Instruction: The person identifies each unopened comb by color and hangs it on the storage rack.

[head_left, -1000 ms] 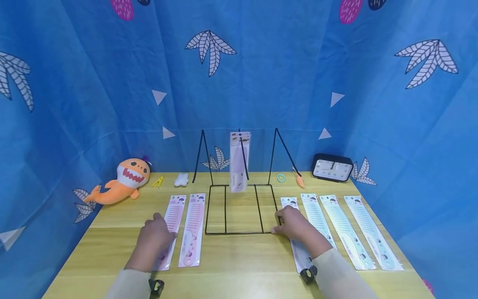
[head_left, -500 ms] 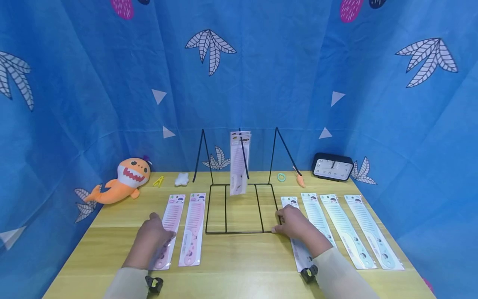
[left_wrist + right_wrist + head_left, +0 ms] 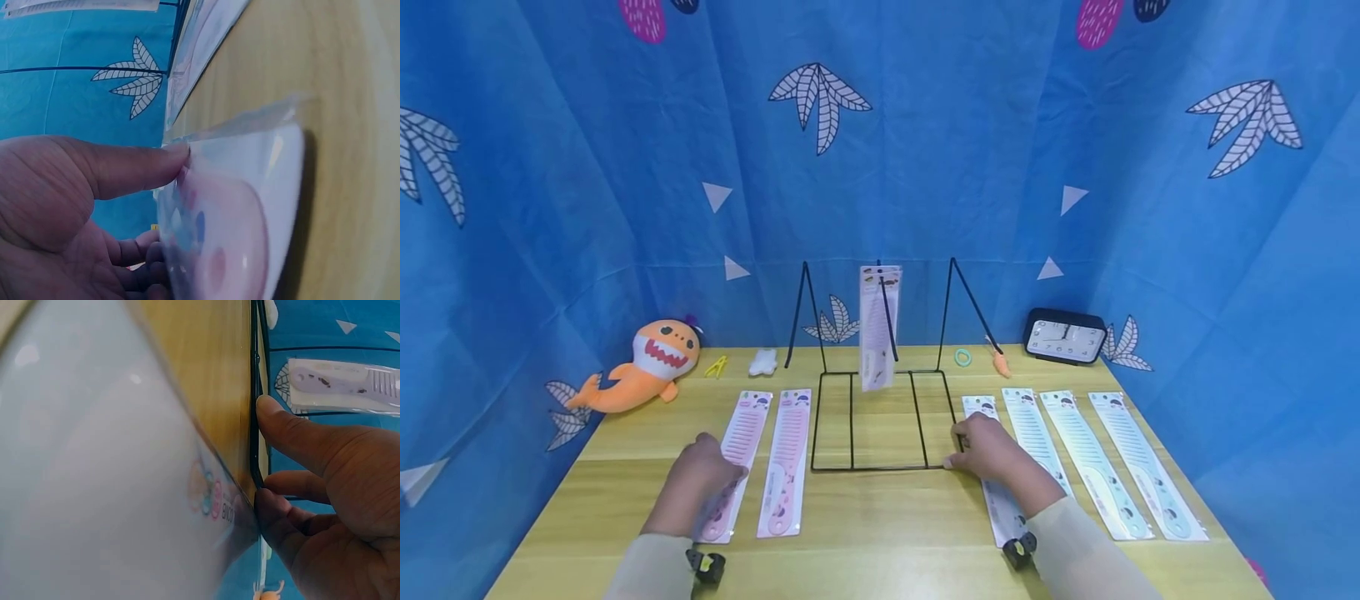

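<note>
My left hand (image 3: pixel 703 471) pinches the edge of a packaged pink comb (image 3: pixel 743 433), the outer of two on the left. In the left wrist view, the thumb lies along the clear wrapper and the other fingers are partly hidden behind the package. My right hand (image 3: pixel 988 450) holds the front right corner of a black wire rack (image 3: pixel 880 468), thumb at the front bar and fingers at the side bar. Beneath that hand lies a packaged blue-green comb (image 3: pixel 1004 512). Packaged purple combs (image 3: pixel 876 333) hang from the rack's middle hook.
A second packaged pink comb (image 3: pixel 786 462) lies left of the rack; several packaged blue-green combs (image 3: pixel 1097 467) lie right. Along the back are an orange shark plush (image 3: pixel 658 362), yellow clip (image 3: pixel 717 367), white item (image 3: pixel 763 362), green ring (image 3: pixel 962 357), carrot-like trinket (image 3: pixel 1001 363) and black clock (image 3: pixel 1065 336).
My left hand has shifted slightly left, and the lower end of the outer pink comb's package has swung left with it. The right hand keeps its place on the rack.
</note>
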`<state>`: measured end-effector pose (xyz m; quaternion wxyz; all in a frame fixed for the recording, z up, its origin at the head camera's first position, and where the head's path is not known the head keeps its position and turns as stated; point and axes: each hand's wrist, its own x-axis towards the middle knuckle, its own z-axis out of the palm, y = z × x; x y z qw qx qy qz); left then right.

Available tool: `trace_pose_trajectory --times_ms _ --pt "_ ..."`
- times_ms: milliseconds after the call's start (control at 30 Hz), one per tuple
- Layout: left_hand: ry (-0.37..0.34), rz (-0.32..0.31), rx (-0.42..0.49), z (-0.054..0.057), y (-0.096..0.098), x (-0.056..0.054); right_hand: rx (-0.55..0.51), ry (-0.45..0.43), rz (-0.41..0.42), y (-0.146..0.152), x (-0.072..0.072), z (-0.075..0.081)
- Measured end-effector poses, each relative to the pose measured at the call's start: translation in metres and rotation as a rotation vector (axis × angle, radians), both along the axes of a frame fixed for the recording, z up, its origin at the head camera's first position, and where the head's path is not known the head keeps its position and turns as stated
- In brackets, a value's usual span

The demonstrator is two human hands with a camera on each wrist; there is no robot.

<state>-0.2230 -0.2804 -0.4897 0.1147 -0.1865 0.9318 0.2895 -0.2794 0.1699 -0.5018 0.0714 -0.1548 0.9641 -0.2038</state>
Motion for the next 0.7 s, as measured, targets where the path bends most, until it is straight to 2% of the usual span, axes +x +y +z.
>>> trace_pose_trajectory --times_ms 167,333,567,700 --pt "-0.003 -0.009 0.009 0.004 -0.007 -0.001 0.006 -0.001 0.001 0.000 -0.001 0.000" --pt "-0.036 -0.048 0.030 0.013 -0.017 0.000 0.013 -0.006 0.002 0.000 -0.002 0.000" --pt "-0.058 -0.062 0.066 0.036 -0.026 0.005 0.015 -0.026 -0.004 -0.001 -0.001 0.000" --pt "-0.004 -0.077 0.056 0.051 -0.026 0.006 0.028 -0.027 -0.007 0.000 -0.001 0.000"
